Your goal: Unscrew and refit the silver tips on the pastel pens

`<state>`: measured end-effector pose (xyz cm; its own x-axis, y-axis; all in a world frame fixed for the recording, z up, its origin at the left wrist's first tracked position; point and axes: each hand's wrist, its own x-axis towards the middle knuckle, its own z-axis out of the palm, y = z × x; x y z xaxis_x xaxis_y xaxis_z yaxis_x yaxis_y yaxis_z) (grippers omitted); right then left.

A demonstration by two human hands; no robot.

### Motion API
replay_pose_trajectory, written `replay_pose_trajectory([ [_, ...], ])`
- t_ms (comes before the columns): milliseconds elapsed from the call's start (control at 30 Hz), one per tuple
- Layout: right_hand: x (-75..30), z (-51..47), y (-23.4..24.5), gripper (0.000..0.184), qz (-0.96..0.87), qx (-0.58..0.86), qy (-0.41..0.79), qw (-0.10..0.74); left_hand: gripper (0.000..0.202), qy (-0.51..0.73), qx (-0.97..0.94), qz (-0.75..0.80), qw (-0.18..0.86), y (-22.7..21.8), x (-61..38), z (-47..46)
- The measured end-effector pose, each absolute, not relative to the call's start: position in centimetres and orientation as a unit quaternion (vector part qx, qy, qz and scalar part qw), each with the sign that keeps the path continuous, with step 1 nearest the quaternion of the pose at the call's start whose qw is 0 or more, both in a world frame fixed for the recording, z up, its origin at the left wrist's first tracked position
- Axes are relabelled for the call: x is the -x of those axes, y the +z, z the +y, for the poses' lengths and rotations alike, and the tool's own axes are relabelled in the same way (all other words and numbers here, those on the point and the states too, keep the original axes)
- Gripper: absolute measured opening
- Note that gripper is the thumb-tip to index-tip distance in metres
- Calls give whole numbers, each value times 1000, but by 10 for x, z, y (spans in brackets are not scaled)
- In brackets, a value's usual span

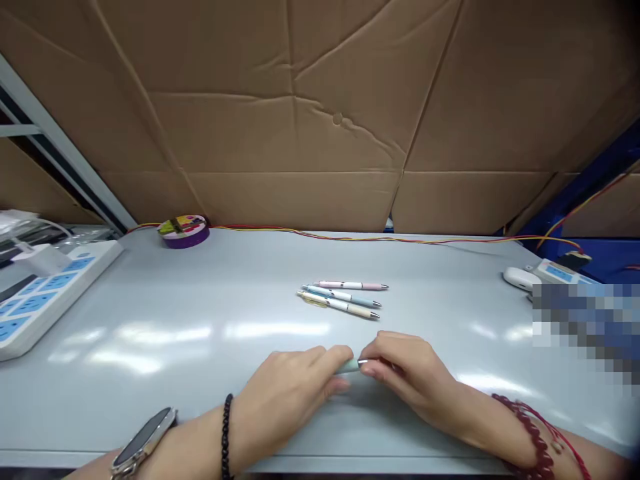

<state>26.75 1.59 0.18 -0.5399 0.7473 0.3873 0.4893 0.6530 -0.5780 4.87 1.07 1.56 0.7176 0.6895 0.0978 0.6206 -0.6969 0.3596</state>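
Note:
A light green pen (pixel 349 366) with a silver tip is held sideways between my two hands, low above the front of the table. My left hand (pixel 295 390) wraps round its barrel and hides most of it. At the silver tip, the thumb and fingers of my right hand (pixel 415 373) are pinched together. Just beyond my hands lie a pink pen (pixel 351 285), a blue pen (pixel 345 296) and a cream pen (pixel 345 306), side by side with their tips pointing right.
Cardboard (pixel 300 133) walls off the back of the grey table (pixel 175 400). Red and yellow wires (pixel 320 237) run along it, past a round purple tin (pixel 185 232). A white power strip (pixel 65 287) lies at left; a white rounded case (pixel 520 278) sits at right.

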Motion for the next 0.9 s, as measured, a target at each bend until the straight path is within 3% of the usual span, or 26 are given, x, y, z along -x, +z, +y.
replay_pose_trajectory([
  [100,-267,16,5,9,-857,306,187,370,21,128,-907,355,187,16,-49,11],
  [400,-267,16,7,31,-841,389,244,286,29,147,-913,324,199,10,-50,12],
  [567,-268,14,7,17,-832,355,237,356,35,152,-900,321,254,11,-48,11],
  [700,-268,12,9,6,-834,334,245,366,34,157,-886,332,285,12,-48,9],
  [900,-267,14,12,17,-838,304,261,370,31,170,-873,341,304,11,-48,11],
])
